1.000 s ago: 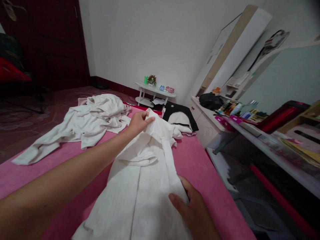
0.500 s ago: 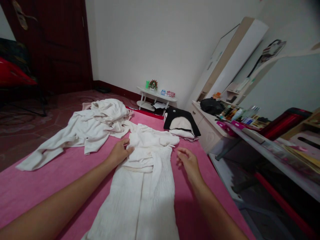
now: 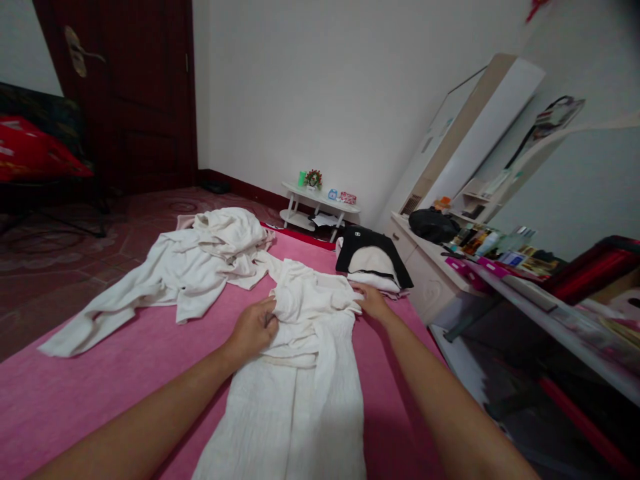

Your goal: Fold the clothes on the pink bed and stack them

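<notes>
A long white crinkled garment [image 3: 325,373] lies lengthwise on a pink cover, with bunched folds across its upper part. My left hand [image 3: 256,327] is closed on the left edge of those folds, fingers curled in. At the upper right edge, my right hand [image 3: 371,301] pinches the fabric; its fingertips are partly hidden by the cloth. To the left lies a loose heap of white clothes [image 3: 200,257], one sleeve stretched toward the near left. Just beyond my right hand sits a folded stack with a black garment [image 3: 387,250] on top.
The pink cover [image 3: 130,373] spreads under the clothes. Past its far edge stands a small white table [image 3: 320,195] with small items on it. A dresser [image 3: 425,267] crowded with bottles and a glass-topped desk [image 3: 565,317] border the right side.
My right hand has moved from beside the garment onto its upper right edge and closed there. My left hand has curled tighter, and the upper folds are more bunched. The view has shifted slightly.
</notes>
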`<state>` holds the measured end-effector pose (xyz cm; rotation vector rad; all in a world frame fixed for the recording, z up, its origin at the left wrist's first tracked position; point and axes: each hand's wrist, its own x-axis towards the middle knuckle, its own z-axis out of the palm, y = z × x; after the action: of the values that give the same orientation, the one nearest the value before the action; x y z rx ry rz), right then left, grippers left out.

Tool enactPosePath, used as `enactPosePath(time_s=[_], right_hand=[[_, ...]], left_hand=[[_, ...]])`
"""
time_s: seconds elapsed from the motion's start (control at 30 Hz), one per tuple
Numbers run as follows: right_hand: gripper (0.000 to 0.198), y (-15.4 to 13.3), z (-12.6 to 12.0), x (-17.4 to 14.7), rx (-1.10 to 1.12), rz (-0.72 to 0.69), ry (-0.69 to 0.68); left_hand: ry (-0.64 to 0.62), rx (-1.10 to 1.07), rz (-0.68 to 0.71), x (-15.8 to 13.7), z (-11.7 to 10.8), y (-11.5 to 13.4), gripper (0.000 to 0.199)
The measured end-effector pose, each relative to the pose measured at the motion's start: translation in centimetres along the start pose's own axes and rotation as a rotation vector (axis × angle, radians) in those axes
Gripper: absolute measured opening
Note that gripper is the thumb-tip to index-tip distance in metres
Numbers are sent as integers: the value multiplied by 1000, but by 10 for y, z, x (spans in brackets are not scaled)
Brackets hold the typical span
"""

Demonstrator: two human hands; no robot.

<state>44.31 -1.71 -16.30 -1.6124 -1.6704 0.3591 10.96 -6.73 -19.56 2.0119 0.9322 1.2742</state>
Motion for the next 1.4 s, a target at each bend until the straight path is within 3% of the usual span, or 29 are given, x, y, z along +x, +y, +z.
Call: enactPosePath(time_s=[0.1,0.3,0.47,0.6,0.7,0.83,0.93,1.0,1.1,1.23,1.3,1.4], right_hand=[[19,-5,-7,14,-120,8,-52],[20,-34,3,56,-317,44,165],[25,-49,51,69,-344,9,155],[36,-39,100,52,-329,-29,3],[41,-32,121,39,-326,-65,-118],[43,-44,117,39,-329,-67,-188],[45,-62,106,31,-329,-71,-128],[47,-71,104,15,-349,-124,-102],[48,-72,110,-17,-457,-183,-208],[49,-68,117,-40,-538,-97,-293],[47,-67,115,-42,-441,-78,-258],[41,-65,107,-44,-35,-35,-98]], left_hand=[[-20,64,89,-2,-1,5,26],[-53,48,118,-6,-2,10,13],[36,46,-20,-6,-4,15,29],[168,9,-71,-3,-4,17,27],[244,-14,-154,-2,-4,12,26],[290,-38,-202,-2,-4,6,25],[340,-23,-204,-1,-5,5,27],[384,-33,-207,0,-4,4,26],[432,-85,-246,0,-3,0,21],[431,-149,-329,1,-1,-1,19],[419,-165,-326,5,-1,10,20],[308,-136,-202,10,2,44,20]])
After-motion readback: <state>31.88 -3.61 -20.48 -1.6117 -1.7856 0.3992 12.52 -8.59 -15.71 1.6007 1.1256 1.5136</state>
